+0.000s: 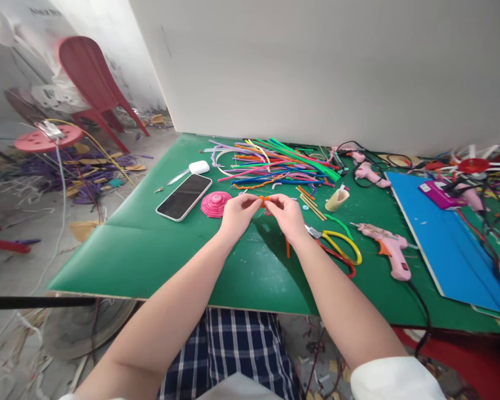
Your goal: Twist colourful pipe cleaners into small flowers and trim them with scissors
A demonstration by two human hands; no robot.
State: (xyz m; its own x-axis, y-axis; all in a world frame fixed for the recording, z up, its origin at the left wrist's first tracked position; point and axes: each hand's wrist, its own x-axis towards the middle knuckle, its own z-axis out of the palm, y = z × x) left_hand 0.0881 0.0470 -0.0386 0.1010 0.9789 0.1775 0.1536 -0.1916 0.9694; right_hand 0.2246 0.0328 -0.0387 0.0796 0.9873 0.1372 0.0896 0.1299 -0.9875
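Between my two hands, above the green table, is a small orange piece of pipe cleaner (265, 199). My left hand (240, 212) pinches its left end, and my right hand (286, 214) pinches the right end, fingertips almost meeting. Most of the piece is hidden by my fingers. A pink coiled disc (215, 204) lies just left of my left hand. Close to my right hand are scissors (340, 247) with yellow and red handles, and thin tan sticks (311, 204). Another orange strip (288, 248) lies partly under my right wrist.
A heap of colourful pipe cleaners (275, 164) lies at the back. Left stands a phone (184, 197) beside a white case (199, 167). To the right are a pink glue gun (391, 250) with a cord, a cream cup-like tube (337, 200) and a blue board (445, 244).
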